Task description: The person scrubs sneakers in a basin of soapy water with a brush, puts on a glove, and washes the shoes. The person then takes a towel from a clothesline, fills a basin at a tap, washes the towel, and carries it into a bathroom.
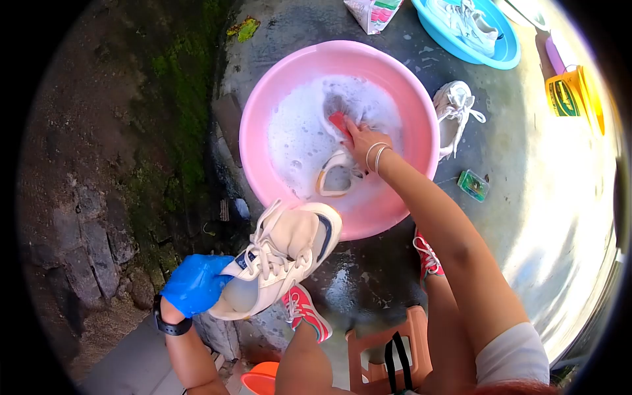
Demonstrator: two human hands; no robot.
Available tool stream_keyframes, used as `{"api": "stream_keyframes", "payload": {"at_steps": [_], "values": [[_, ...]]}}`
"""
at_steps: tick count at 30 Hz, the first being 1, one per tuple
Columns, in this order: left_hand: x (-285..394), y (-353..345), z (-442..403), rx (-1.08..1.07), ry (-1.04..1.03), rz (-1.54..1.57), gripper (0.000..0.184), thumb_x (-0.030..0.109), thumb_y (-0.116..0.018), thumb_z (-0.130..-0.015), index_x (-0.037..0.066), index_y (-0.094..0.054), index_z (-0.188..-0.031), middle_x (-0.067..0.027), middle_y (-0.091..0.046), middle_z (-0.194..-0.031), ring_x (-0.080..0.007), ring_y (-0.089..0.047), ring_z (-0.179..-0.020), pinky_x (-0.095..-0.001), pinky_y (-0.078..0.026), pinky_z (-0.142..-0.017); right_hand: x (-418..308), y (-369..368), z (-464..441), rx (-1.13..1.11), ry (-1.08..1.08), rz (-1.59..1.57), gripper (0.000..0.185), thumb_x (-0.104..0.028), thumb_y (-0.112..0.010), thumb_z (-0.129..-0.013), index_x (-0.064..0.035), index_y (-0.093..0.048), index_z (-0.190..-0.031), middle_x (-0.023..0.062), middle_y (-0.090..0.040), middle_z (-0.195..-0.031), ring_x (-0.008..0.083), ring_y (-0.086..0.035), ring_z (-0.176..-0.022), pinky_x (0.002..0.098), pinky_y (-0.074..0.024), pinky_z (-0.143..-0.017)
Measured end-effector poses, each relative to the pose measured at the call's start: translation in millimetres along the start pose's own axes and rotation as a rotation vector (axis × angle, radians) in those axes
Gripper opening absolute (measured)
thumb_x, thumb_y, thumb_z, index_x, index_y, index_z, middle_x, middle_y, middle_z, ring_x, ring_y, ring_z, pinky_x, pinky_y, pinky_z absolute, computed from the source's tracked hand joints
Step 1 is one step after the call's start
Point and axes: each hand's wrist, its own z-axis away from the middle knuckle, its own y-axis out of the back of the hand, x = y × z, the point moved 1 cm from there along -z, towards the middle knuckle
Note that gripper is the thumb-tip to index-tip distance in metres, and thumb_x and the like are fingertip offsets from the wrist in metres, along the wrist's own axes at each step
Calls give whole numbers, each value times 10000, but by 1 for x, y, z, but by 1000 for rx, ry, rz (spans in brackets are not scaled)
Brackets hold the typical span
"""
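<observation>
The single camera, worn on the person's head, looked forward and steeply down from above the near side of the pink basin (416, 150). It sat close, its round wide-angle view showing the basin large, the wearer's legs (306, 368) nearer than it, and ground (510, 148) on both sides.

Sunken shoe (320, 182) in pink basin (421, 151): mostly hidden under suds (296, 122). Red tool (338, 122): far end lost in suds, type unclear. Left hand (196, 286): fingertips hidden at pale shoe (291, 236). Top edge crops 2: packet (374, 14), blue basin (508, 47). Bottom edge cuts orange bowl (257, 382). Green case (474, 185): contents too small to tell.
</observation>
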Motion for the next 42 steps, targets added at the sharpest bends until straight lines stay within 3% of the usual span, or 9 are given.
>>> {"api": "stream_keyframes", "payload": {"at_steps": [7, 13, 17, 20, 25, 28, 31, 36, 42], "values": [[-12, 3, -117, 305, 136, -128, 199, 160, -540, -774, 14, -629, -875, -239, -586, -846, -401, -563, -808, -450, -464, -699, 18, 0, 13, -199, -16, 85, 450, -342, -464, -865, -137, -377, -1256, 178, -558, -1093, 316, -599, -912, 434, -469, -778], [-18, -21, -213, 357, 304, -273, 291, 272, -644, -701, 38, -645, -873, -199, -615, -912, -345, -592, -858, -410, -482, -738, 29, 1, 10, 97, -116, -450, 437, -277, -424, -881, -78, -399, -1269, 227, -561, -1060, 376, -534, -1008, 439, -409, -865], [10, -45, -198, 773, -134, -383, 348, 146, -630, -716, -15, -565, -1018, -188, -577, -992, -344, -550, -899, -420, -431, -804, 17, 22, 6, 261, -238, -733, 479, -298, -402, -895, -31, -368, -1292, 271, -553, -1035, 411, -536, -955, 439, -411, -843], [-3, -100, -210, 956, -390, -164, 291, 81, -557, -764, -30, -550, -1034, -211, -566, -990, -369, -543, -893, -432, -435, -778, -12, -5, -11, 258, -18, -722, 491, -298, -388, -902, -23, -341, -1305, 305, -573, -911, 428, -558, -847, 448, -425, -789], [9, -95, -217, 590, -122, -62, 274, 214, -572, -792, -32, -573, -915, -224, -586, -825, -366, -567, -826, -446, -453, -714, -55, -13, 43, 25, 172, -635, 426, -247, -389, -895, -25, -364, -1258, 282, -590, -879, 416, -576, -850, 456, -447, -757], [28, -93, -215, 361, 27, -369, 309, 299, -611, -749, -2, -592, -816, -194, -583, -698, -347, -572, -764, -439, -452, -682, -25, 4, 23, -59, 48, -145, 357, -235, -392, -894, -37, -412, -1189, 244, -606, -888, 383, -599, -831, 444, -473, -737], [22, -106, -213, 497, -52, -436, 309, 323, -629, -735, 26, -603, -817, -174, -590, -708, -326, -577, -764, -409, -454, -687, -15, -6, -17, 39, 47, -160, 278, -202, -384, -894, -28, -407, -1110, 235, -607, -920, 368, -602, -863, 445, -479, -736], [0, -96, -206, 887, -219, -299, 229, 281, -644, -726, 64, -619, -793, -112, -606, -797, -283, -556, -828, -577, -295, -885, -62, 0, 28, -130, 33, -424, 388, -221, -394, -882, -44, -353, -1225, 269, -595, -916, 391, -593, -867, 465, -461, -746], [1, -103, -206, 753, -99, -170, 227, 250, -640, -748, 51, -582, -654, -172, -554, -686, -346, -525, -711, -444, -404, -657, -32, 5, 17, -48, 83, -128, 425, -173, -448, -838, -59, -373, -1241, 191, -631, -851, 348, -622, -791, 430, -492, -668]]}}
